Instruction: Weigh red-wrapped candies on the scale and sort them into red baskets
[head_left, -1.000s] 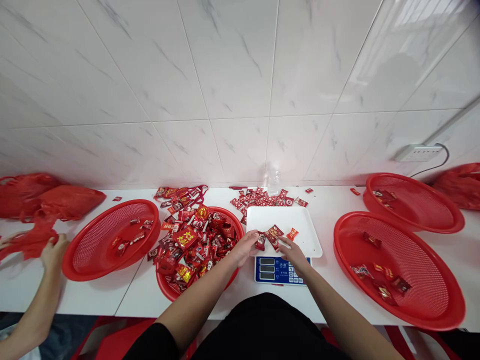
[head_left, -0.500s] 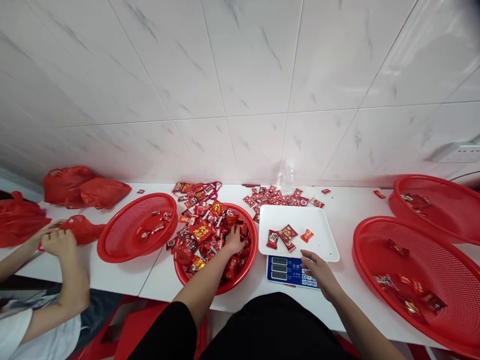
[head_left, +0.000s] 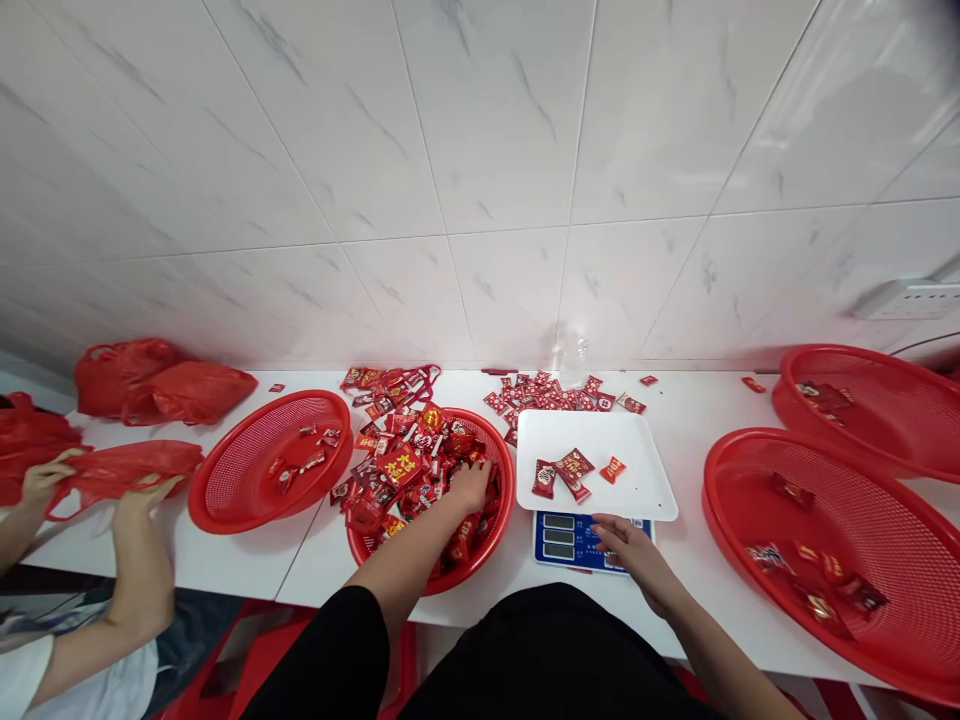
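Observation:
My left hand [head_left: 471, 486] reaches into the right part of a red basket [head_left: 507, 500] heaped with red-wrapped sweets [head_left: 399, 466]; its fingertips are sunk among the wrappers, so any grip is hidden. Beside it stands a digital scale [head_left: 559, 540] with a white tray [head_left: 645, 440] on top. On the tray lie a few dark red packets [head_left: 574, 466] and one orange-red sweet [head_left: 613, 469]. Over the scale's keypad, just below the tray's front edge, hovers my right hand [head_left: 626, 548], fingers apart and holding nothing.
Small red packets [head_left: 551, 392] lie scattered behind the tray. Two red baskets [head_left: 720, 480] stand at the right, another [head_left: 217, 480] at the left, each with some sweets. At far left another person's hands hold a red bag [head_left: 142, 460]; tied bags [head_left: 195, 392] sit behind.
My right hand has shifted slightly left and down over the scale. My left hand remains in the sweets. The other person's hands have spread the red bag wider.

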